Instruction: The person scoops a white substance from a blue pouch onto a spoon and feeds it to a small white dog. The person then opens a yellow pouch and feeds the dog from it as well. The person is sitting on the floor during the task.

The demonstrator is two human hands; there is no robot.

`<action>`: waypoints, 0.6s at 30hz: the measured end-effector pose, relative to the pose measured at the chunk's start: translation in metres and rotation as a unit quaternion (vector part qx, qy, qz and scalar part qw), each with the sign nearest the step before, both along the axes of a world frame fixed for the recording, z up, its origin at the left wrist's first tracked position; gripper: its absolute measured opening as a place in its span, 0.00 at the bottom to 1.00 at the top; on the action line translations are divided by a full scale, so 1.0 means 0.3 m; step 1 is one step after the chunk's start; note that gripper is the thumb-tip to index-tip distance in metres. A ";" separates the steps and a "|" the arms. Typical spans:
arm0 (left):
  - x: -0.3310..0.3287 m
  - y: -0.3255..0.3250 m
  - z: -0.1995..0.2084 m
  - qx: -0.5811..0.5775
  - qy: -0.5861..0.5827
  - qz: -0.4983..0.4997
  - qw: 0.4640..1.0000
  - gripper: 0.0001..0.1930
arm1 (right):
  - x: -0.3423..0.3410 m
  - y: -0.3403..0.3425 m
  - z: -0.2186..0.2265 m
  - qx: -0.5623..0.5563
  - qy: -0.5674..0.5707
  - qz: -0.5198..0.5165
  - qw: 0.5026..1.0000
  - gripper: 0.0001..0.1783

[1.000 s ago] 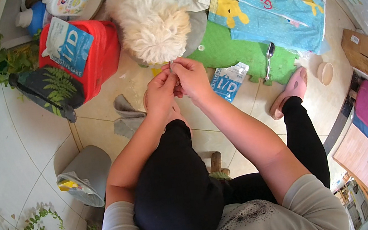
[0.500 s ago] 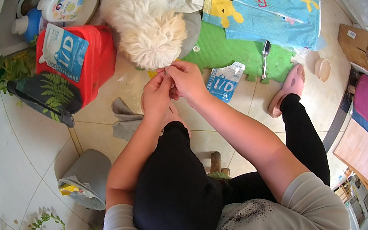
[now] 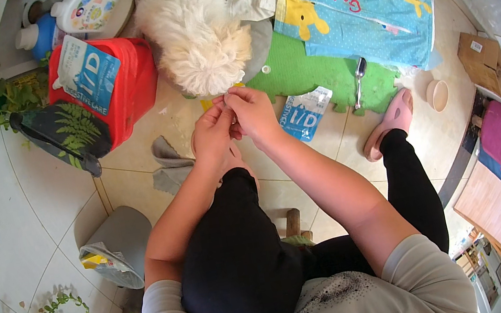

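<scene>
View slightly shifted, shaggy cream-white dog point(image 3: 199, 40)

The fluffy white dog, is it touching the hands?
Cannot tell. In the head view, the fluffy white dog has its head close to the fingertips of the left hand and right hand, but any gap is too small to see.

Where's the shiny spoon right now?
In the head view, the spoon is right of centre on the green mat, just below the blue cloth, with a blue-and-white packet to its left and the right pink shoe below it.
</scene>
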State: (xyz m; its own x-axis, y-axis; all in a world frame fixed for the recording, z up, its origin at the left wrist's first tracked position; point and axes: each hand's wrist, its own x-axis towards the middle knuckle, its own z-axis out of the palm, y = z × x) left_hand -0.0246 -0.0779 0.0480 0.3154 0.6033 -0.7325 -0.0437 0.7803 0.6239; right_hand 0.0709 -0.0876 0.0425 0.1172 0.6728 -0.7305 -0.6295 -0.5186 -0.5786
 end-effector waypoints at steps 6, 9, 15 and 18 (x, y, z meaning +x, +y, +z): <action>0.002 0.000 0.003 0.001 0.002 -0.008 1.000 0.09 | 0.006 -0.007 -0.011 0.004 0.009 0.012 1.000 0.09; 0.003 -0.001 0.000 0.004 0.003 -0.005 1.000 0.09 | 0.002 -0.004 -0.010 0.003 0.007 0.002 1.000 0.09; -0.005 -0.008 -0.014 0.001 0.003 -0.023 1.000 0.09 | 0.018 0.003 0.006 -0.016 0.034 0.004 0.999 0.08; -0.006 -0.010 -0.011 0.002 0.004 -0.022 1.000 0.09 | 0.024 0.002 -0.001 -0.022 0.030 0.020 0.999 0.09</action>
